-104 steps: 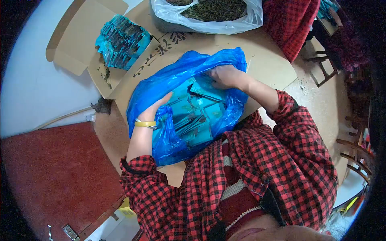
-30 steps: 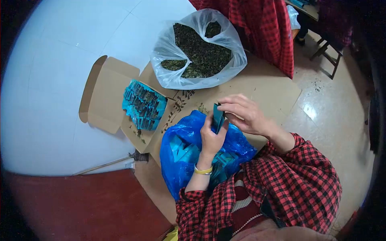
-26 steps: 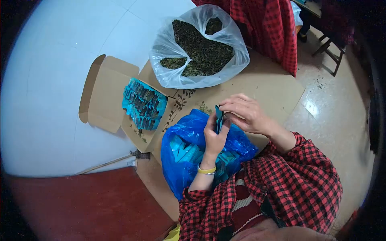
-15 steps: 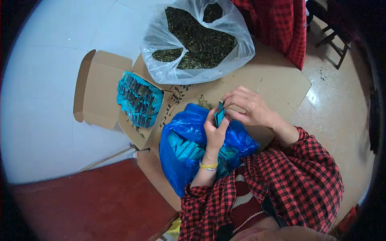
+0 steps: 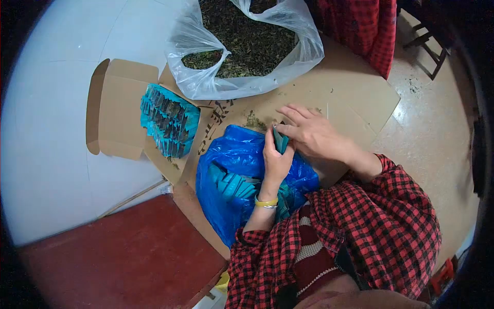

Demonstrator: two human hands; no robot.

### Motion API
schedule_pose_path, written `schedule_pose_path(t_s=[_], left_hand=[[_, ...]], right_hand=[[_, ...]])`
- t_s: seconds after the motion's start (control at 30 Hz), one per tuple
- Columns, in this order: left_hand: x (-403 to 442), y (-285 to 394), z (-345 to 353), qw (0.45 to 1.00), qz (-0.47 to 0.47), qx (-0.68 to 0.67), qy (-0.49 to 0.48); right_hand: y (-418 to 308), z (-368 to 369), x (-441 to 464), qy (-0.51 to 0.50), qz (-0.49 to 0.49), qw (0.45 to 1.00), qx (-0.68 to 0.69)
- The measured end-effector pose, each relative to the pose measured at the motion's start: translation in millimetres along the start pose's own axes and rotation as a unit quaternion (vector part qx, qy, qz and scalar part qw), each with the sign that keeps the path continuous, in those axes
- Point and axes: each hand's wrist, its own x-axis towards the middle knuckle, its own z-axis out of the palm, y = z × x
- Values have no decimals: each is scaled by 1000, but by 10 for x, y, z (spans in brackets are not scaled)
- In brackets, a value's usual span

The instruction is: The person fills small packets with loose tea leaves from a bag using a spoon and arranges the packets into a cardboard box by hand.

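Note:
Over the blue plastic bag point(image 5: 234, 144), my left hand point(image 5: 278, 164) is closed around a small teal packet point(image 5: 279, 140), held upright between thumb and fingers. My right hand point(image 5: 316, 133) is close beside it, fingers stretched out and apart, with one digit touching the packet's top edge. Whether anything tiny lies under that fingertip is hidden. Several flat teal packets point(image 5: 236, 186) lie in the blue bag below my left wrist. To the left, a cardboard box point(image 5: 128, 108) with its lid folded back holds rows of filled teal packets point(image 5: 172, 121), dark at their tops.
A clear plastic bag point(image 5: 303, 56) of dark dried leaves stands at the back on flattened cardboard point(image 5: 355, 92). Leaf crumbs point(image 5: 254, 121) are scattered there. A dark red board point(image 5: 123, 252) lies front left, with a thin stick point(image 5: 134, 196) along its edge. Red checked cloth point(image 5: 373, 36) hangs behind.
My right hand's fingers have straightened and spread from a pinch at the packet's top. My left hand still holds the packet. The whole view has shifted slightly.

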Motion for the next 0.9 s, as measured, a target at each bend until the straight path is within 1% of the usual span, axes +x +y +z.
schedule_pose_path(t_s=[0.03,0.13,0.17,0.27,0.3,0.33,0.37,0.4,0.5,0.53,0.6,0.63,0.67,0.73,0.77,0.8,0.87,0.9], left_hand=[[1,-4,5,1000,1,0,-1],[-33,-51,7,997,62,25,42],[-56,-93,15,997,62,24,43],[-96,-223,48,998,66,-12,3],[-100,-203,40,997,69,-7,17],[-111,-177,34,996,78,43,-3],[-113,-162,16,992,84,93,-20],[-109,-160,0,991,87,97,2],[-109,-156,5,983,132,124,-10],[-104,-164,15,984,131,124,0],[-84,-168,42,978,170,120,16],[-66,-165,43,974,191,119,21],[-53,-164,38,974,194,119,23],[-57,-156,17,977,182,113,15],[-67,-154,12,978,175,110,12],[-79,-192,14,979,175,108,14],[-107,-343,28,973,180,147,-6],[-108,-314,20,969,183,166,-18]], right_hand=[[-33,-26,-4,0,1,1000,-1],[-120,-82,-20,-38,2,992,120],[-108,-73,-31,-39,2,992,119],[12,-20,-42,-121,-60,973,188],[21,-81,1,-122,-76,971,191],[22,-200,56,-226,-2,952,209],[33,-253,103,-328,69,917,217],[57,-244,113,-332,47,918,213],[105,-172,47,-333,33,917,217],[110,-80,-1,-299,0,929,220],[139,86,-90,-224,-60,946,227],[167,125,-109,-224,-62,946,225],[197,161,-125,-209,-78,949,223],[192,172,-107,-178,-108,953,220],[162,138,-80,-179,-109,953,219],[139,91,-61,-236,-69,947,205],[71,-19,-4,-346,15,922,172],[69,-17,-9,-348,16,922,170]])
